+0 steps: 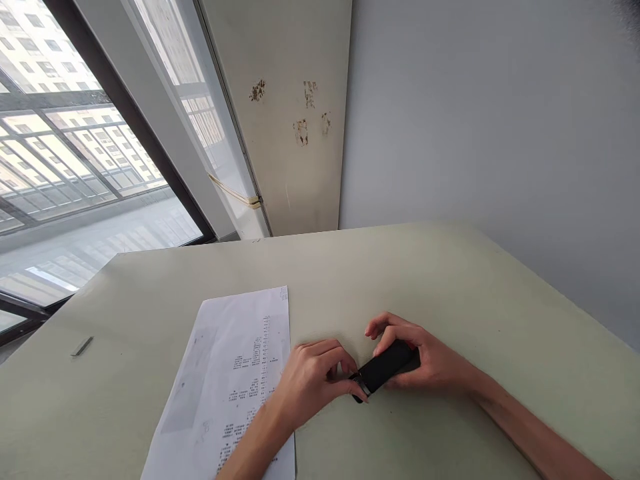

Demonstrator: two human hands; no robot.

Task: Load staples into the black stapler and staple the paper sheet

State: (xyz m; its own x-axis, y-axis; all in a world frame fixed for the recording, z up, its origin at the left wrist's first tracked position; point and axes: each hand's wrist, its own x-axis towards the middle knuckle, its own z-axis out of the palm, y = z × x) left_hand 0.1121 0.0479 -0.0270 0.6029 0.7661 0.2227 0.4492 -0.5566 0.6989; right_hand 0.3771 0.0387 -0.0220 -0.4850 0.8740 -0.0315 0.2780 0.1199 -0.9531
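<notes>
A small black stapler (383, 369) lies low over the pale green table (450, 280), slanting from lower left to upper right. My right hand (425, 360) wraps around its far end from the right. My left hand (313, 380) pinches its near end, where a bit of metal shows, with thumb and fingertips. Just left of my left hand lies a white printed sheet of paper (235, 373), and my left forearm crosses its lower right corner.
A short strip of staples (81, 346) lies near the table's left edge. A large window (75, 153) fills the left side. A grey wall (500, 120) runs along the table's back and right.
</notes>
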